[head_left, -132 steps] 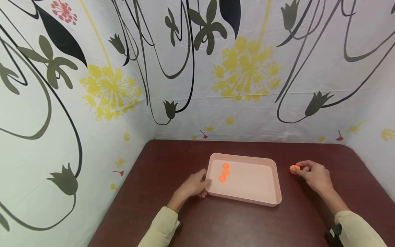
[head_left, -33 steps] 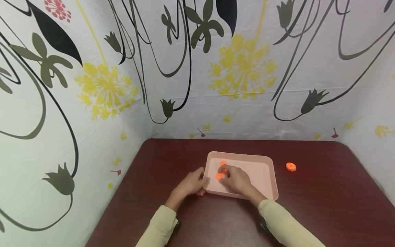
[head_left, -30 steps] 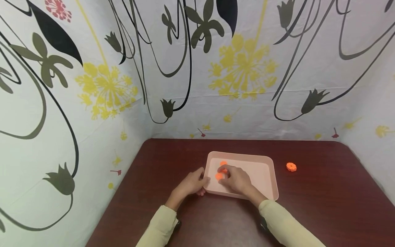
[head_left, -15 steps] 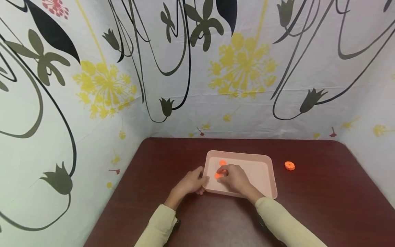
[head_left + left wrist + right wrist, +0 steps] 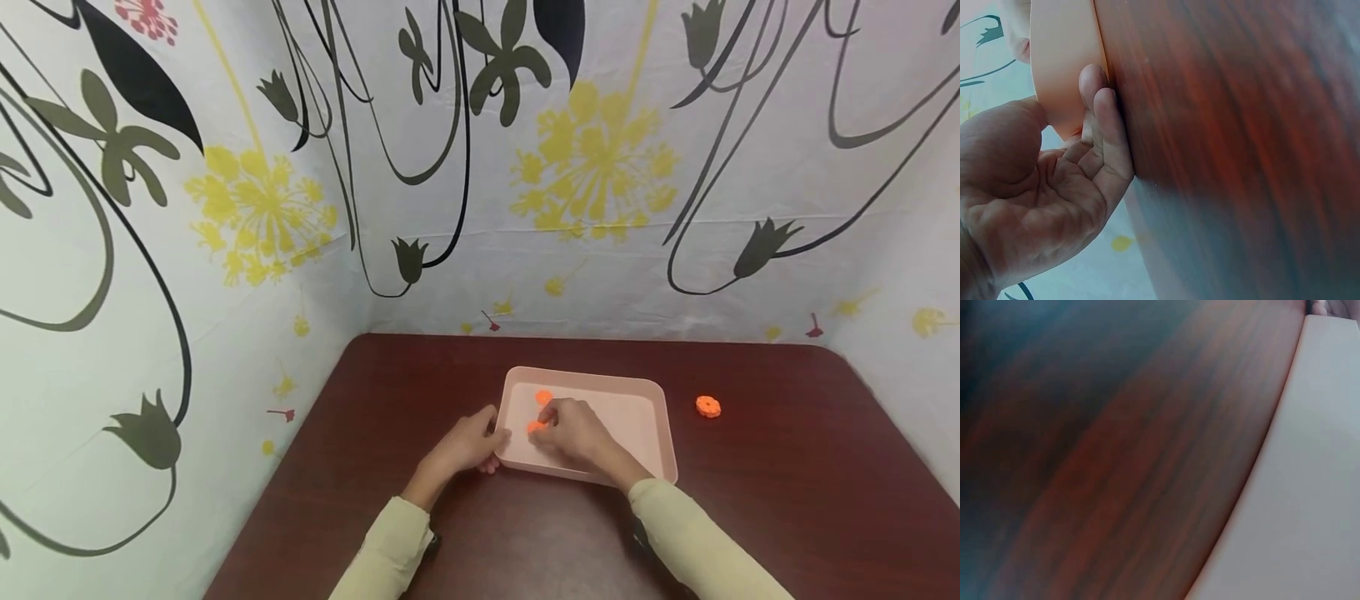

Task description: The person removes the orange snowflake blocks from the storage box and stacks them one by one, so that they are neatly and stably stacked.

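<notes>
A shallow peach tray lies on the dark wooden table. My left hand grips its left end, thumb over the rim and fingers curled beneath, as the left wrist view shows. Inside the tray, my right hand has curled fingers pinching a small orange disc, partly hidden by the fingertips. Another orange disc lies just behind, on the tray floor. Right of the tray sits an orange scalloped piece with small holes, touched by neither hand. The right wrist view shows the tray's outer wall but not the right fingers.
The reddish-brown table extends to both sides and in front of the tray. A white sheet with flower prints hangs behind it and along the left.
The right hand has left the orange piece on the table and come over the tray's left part. In the last half second its fingers shifted slightly right, with the front disc. The left hand stays put.
</notes>
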A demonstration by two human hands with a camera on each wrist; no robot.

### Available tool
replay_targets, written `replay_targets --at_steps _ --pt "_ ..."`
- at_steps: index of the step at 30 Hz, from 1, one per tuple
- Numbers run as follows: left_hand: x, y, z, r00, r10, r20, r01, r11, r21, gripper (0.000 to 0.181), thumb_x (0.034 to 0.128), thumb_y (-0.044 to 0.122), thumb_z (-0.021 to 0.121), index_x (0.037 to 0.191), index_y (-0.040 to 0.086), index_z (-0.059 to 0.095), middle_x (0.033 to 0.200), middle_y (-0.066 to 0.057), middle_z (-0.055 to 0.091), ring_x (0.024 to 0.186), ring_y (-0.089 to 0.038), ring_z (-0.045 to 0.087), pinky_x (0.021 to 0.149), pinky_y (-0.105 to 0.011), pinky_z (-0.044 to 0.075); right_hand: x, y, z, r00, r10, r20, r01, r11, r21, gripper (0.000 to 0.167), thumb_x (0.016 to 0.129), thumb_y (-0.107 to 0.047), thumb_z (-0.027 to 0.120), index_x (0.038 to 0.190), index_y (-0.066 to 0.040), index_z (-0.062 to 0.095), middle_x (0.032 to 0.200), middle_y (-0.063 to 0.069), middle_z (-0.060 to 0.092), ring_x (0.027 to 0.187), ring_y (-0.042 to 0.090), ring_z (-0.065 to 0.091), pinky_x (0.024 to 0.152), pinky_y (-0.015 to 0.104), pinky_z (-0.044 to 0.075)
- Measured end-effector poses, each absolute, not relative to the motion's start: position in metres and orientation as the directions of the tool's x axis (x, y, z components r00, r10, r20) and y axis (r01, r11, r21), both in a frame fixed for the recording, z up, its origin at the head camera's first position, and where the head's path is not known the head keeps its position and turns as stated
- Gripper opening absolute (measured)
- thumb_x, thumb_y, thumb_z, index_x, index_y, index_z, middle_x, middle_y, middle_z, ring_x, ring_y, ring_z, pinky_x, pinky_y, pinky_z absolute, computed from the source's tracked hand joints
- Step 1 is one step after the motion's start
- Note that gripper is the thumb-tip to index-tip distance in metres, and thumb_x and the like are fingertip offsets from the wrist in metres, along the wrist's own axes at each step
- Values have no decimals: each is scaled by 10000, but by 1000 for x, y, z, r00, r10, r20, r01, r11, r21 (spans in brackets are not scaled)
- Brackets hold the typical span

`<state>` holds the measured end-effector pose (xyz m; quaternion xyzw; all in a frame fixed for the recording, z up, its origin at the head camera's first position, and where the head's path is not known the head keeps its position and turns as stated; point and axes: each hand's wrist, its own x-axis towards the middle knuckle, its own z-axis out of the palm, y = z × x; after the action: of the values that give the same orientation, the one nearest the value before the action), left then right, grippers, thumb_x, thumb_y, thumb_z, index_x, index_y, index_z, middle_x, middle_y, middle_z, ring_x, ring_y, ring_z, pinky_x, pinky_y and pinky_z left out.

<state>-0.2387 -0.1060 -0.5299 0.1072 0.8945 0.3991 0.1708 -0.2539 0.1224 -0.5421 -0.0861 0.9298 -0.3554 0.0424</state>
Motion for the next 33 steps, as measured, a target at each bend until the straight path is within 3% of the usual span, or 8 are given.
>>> replay_targets --at_steps 10,15,21,24,28,33 --pt "-236 -103 -529 -921 316 -228 40 660 751 175 1055 294 646 1086 144 560 661 -51 703 540 -167 677 533 -328 592 -251 139 -535 -985 -173 13 -127 669 -732 324 807 -282 890 988 -65 732 797 -7 684 721 107 579 657 238 470" --pt "-236 -105 -529 -924 313 -221 40 653 756 181 1050 289 655 1086 137 562 664 -49 698 538 -168 677 530 -323 592 -247 158 -529 -977 -196 89 -192 607 -771 303 819 -174 881 1031 -16 732 816 15 704 727 89 597 627 211 494" --pt "-236 -107 -525 -923 308 -229 31 654 756 190 1051 298 654 1099 141 559 687 -58 700 546 -166 674 544 -326 598 -241 198 -520 -972 -210 110 -197 459 -867 305 864 -44 832 1141 22 720 901 130 750 671 133 670 552 298 594" --pt "-237 -107 -525 -923 309 -229 35 661 749 185 1056 295 647 1103 139 558 687 -58 699 548 -164 675 545 -321 597 -237 219 -515 -980 -180 87 -150 375 -915 382 886 -85 841 1219 39 700 947 150 761 698 153 711 610 361 636" --pt "-237 -106 -526 -923 315 -221 45 660 750 182 1054 286 650 1096 134 559 681 -55 696 549 -167 675 539 -315 591 -229 244 -512 -991 -123 54 -85 258 -963 500 916 -148 835 1320 69 635 968 23 779 775 174 768 711 425 666" --pt "-236 -105 -526 -922 322 -217 48 649 759 175 1053 272 649 1086 126 559 671 -61 698 541 -170 676 530 -316 592 -223 270 -516 -995 -50 86 -93 152 -984 516 935 -118 810 1350 107 601 971 -145 780 787 132 786 729 349 664"
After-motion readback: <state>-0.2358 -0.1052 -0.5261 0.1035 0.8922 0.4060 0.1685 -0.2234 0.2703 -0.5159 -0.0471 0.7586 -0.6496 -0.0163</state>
